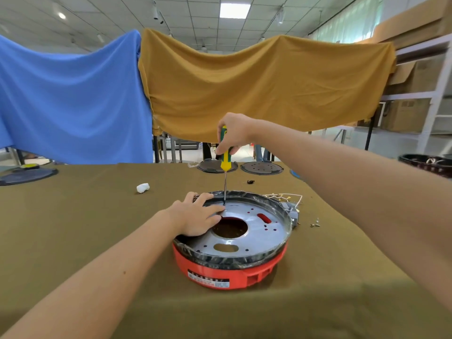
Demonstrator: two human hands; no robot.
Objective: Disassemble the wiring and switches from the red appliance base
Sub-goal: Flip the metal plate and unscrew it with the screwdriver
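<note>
1. Head view showed the right hand raised above the appliance, its fingers curled round the green-and-yellow handle of a screwdriver and gripping it from the top
2. That screwdriver stood nearly upright, its thin metal shaft running down to meet the silver metal plate near the far rim
3. Left hand lay flat with fingers spread and fairly straight, pressing on the plate's left part, fingertips reaching toward the large round hole in the middle; it held nothing
4. Silver plate sat inside a black ring wrapped in crinkled clear film, on top of the red appliance base, which rested on the olive-brown tablecloth at the centre of the table, a label on its near side
5. Just beyond the base's right edge lay white wiring with a grey switch block, touching or very near the rim
6. A few loose screws lay on the cloth to the right of that
7. Farther off sat a small white lump to the left, and two dark round discs at the table's far edge
</note>
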